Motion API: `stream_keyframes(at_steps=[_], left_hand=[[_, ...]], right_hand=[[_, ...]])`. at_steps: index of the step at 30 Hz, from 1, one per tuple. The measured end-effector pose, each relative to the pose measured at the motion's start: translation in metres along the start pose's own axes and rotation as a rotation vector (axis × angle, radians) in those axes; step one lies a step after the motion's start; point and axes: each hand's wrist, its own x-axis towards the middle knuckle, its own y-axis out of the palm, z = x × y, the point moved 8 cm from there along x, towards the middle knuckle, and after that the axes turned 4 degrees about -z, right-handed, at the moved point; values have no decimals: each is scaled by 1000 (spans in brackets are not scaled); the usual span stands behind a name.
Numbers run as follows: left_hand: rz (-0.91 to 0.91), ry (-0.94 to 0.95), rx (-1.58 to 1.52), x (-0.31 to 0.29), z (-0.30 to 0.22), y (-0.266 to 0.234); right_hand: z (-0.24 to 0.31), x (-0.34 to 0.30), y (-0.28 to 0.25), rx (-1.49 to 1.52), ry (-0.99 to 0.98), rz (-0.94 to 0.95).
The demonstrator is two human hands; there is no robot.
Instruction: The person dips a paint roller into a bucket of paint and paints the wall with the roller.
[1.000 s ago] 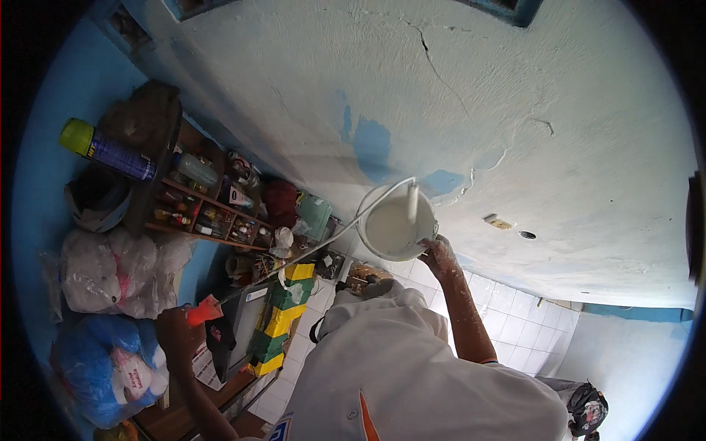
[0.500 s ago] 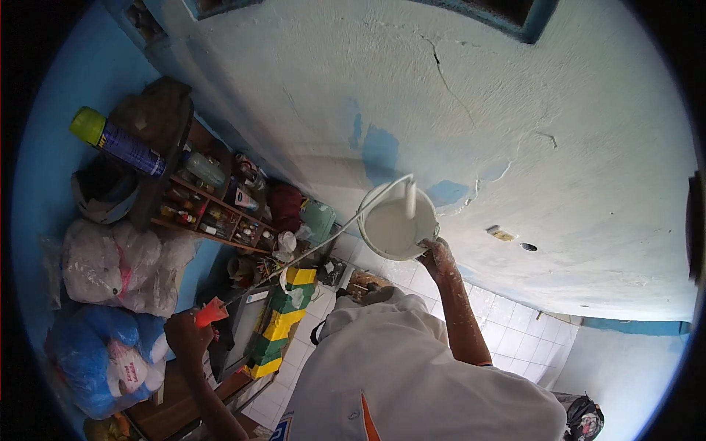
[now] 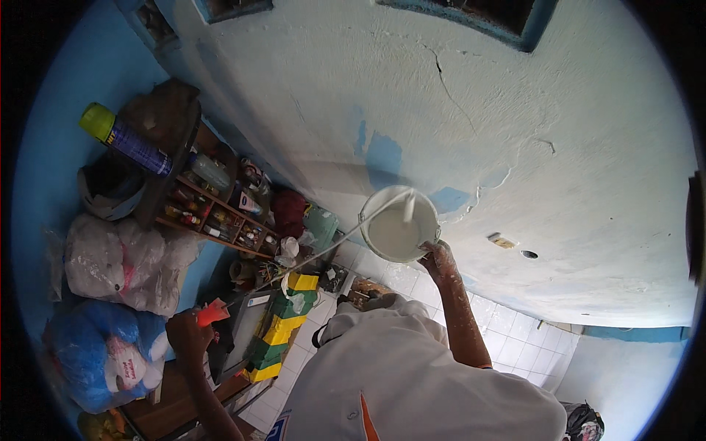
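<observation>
My left hand is closed round the orange-red handle of a paint roller, at the lower left. Its long thin rod reaches up and right to a small white roller head, which lies over the mouth of a pale bucket. Whitish paint fills the bottom of the bucket. Whether the roller head touches the paint, I cannot tell. My right hand, spattered with white, grips the bucket's rim on its right side.
A whitish wall with blue patches and a crack rises ahead. At left are a wooden shelf of bottles, a spray can, a helmet and a plastic-wrapped blue plush toy. White tiles cover the floor.
The roller head has come down lower over the bucket, and its rod has dropped with it. Both hands keep their grips. The view has shifted slightly.
</observation>
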Motion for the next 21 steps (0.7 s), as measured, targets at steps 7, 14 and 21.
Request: stream_keyframes(at_steps=[7,14,21], left_hand=[[-114,17,18,-10,12,-1],[-199,78,-77,-16,14,-7],[98,-32,11,-24,24,26]], right_hand=[[2,-6,9,-38,1,-3],[7,-9,14,-21,-24,5],[8,-3,18,48,-39,23]])
